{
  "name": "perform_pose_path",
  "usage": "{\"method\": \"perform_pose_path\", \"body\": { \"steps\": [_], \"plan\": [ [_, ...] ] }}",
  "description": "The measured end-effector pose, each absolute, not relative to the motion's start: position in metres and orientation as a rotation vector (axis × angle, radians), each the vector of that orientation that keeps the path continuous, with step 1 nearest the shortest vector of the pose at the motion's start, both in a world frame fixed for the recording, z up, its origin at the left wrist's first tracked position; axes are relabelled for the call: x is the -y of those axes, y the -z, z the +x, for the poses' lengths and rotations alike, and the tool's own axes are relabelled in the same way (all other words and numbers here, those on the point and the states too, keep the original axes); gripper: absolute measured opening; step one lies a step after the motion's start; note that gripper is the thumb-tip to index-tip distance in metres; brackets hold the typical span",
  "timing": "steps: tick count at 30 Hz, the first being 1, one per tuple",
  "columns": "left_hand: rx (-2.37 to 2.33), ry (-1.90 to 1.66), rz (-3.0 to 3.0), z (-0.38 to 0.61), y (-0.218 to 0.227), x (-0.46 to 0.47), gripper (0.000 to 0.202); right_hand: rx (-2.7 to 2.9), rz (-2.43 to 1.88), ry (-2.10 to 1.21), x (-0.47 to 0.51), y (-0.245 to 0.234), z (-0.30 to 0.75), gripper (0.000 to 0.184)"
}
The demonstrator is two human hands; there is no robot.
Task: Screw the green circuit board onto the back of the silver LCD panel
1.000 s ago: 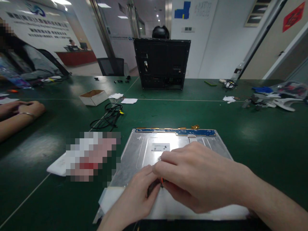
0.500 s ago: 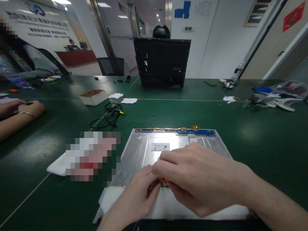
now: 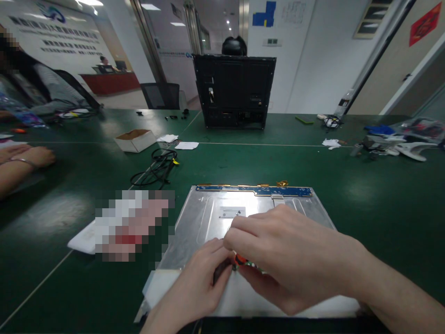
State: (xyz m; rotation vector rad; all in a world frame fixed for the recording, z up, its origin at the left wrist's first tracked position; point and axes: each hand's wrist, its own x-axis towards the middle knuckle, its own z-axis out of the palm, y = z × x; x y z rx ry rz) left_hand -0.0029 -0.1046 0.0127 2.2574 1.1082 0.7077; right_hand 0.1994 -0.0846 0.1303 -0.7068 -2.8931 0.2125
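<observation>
Closest to the camera, the left hand (image 3: 194,287) and the right hand (image 3: 292,260) meet over the near part of a flat metal panel (image 3: 208,218). Their fingertips are pressed together, pinching a small part with an orange-red tip (image 3: 239,260); the left one also touches a dark cable (image 3: 220,271). The panel is silver and lies flat on the green surface (image 3: 365,195), with a blue circuit strip (image 3: 253,190) on its far edge. Left of the hands lies a black cord (image 3: 156,168), behind it a small cardboard box (image 3: 135,140). Another person's hand (image 3: 28,160) rests far left. Beyond the hands stands a black monitor shell (image 3: 234,90), then white walls.
</observation>
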Motion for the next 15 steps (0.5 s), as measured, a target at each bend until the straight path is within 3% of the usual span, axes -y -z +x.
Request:
{"method": "perform_pose_path", "body": {
  "steps": [15],
  "plan": [
    [-1.100, -0.707, 2.269, -0.0028, -0.0121, 0.1046, 0.030, 2.908, -0.732, -0.085, 0.0843, -0.1282, 0.1989, 0.010]
  ]
}}
